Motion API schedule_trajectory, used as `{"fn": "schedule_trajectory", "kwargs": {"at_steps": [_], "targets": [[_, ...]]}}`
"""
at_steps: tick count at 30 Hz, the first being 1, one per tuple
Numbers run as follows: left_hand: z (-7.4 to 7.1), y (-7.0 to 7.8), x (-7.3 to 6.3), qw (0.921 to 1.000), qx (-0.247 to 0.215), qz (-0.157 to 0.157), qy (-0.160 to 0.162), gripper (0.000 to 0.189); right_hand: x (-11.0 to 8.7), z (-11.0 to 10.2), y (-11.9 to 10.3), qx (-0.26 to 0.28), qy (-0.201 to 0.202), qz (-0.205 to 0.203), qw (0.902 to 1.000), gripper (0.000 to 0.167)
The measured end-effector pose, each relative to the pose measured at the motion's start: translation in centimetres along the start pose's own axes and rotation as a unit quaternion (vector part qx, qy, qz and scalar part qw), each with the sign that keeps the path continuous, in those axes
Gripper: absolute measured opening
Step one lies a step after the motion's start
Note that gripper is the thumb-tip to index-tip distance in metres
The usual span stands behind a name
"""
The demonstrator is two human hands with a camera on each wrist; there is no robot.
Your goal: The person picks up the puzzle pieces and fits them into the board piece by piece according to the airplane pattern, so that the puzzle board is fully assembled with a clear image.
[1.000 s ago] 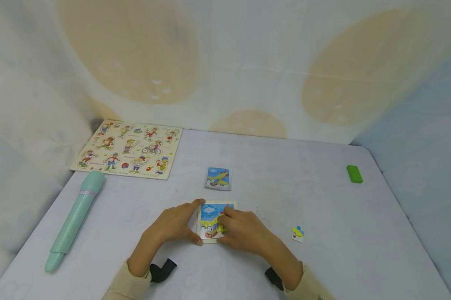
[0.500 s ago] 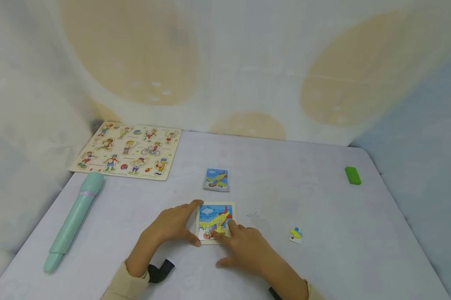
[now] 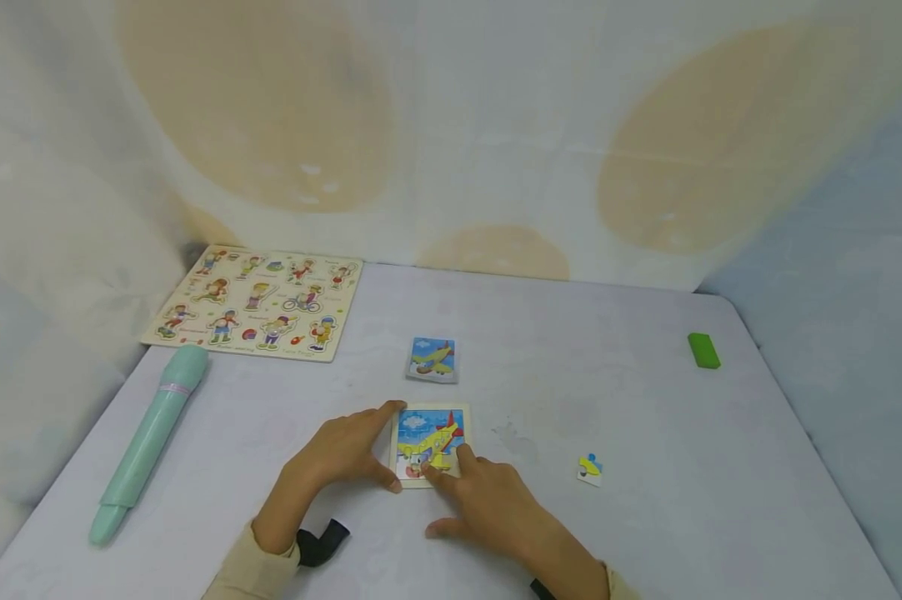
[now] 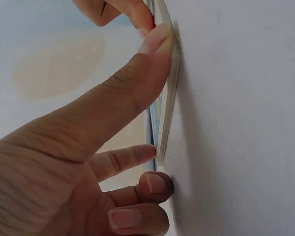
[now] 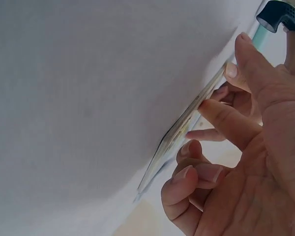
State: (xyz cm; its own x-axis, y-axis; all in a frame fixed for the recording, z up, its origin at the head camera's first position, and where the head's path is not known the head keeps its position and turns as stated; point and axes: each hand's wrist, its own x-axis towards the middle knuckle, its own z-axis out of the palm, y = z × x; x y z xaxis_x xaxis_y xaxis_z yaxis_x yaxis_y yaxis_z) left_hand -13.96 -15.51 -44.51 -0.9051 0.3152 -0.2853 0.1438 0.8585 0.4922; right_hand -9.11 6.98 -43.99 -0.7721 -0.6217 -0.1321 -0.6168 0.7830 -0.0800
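A small jigsaw puzzle [image 3: 430, 427] of a yellow airplane on blue sky lies in a pale wooden frame on the table. My left hand [image 3: 342, 450] holds the frame along its left side, thumb at the near corner and index finger at the far corner. The thumb [image 4: 130, 81] bears on the frame's edge in the left wrist view. My right hand [image 3: 492, 504] presses its index fingertip on the lower middle of the picture, hiding some of it, with the thumb out to the side. A loose puzzle piece [image 3: 589, 470], yellow, blue and white, lies to the right.
Behind the puzzle lies a card [image 3: 432, 360] with the same airplane picture. A wooden board [image 3: 252, 304] with sports figures lies at the back left, a mint-green tube-shaped object [image 3: 149, 446] in front of it. A green block [image 3: 704, 350] sits far right.
My right hand has stopped pinching at the puzzle's right part and drawn back toward me, its index finger now pressing lower on the picture. The airplane's tail shows now. My left hand keeps its place.
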Motion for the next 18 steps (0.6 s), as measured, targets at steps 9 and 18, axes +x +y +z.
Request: {"fn": "schedule_trajectory", "kwargs": {"at_steps": [9, 18], "targets": [[0.2, 0.6, 0.2, 1.0, 0.008, 0.003, -0.003, 0.1, -1.2, -0.4, 2.0, 0.021, 0.043, -0.015, 0.9988, 0.069], [0.1, 0.1, -0.1, 0.9999, 0.013, -0.008, 0.002, 0.103, -5.8, -1.5, 7.8, 0.089, 0.084, 0.114, 0.986, 0.058]]}}
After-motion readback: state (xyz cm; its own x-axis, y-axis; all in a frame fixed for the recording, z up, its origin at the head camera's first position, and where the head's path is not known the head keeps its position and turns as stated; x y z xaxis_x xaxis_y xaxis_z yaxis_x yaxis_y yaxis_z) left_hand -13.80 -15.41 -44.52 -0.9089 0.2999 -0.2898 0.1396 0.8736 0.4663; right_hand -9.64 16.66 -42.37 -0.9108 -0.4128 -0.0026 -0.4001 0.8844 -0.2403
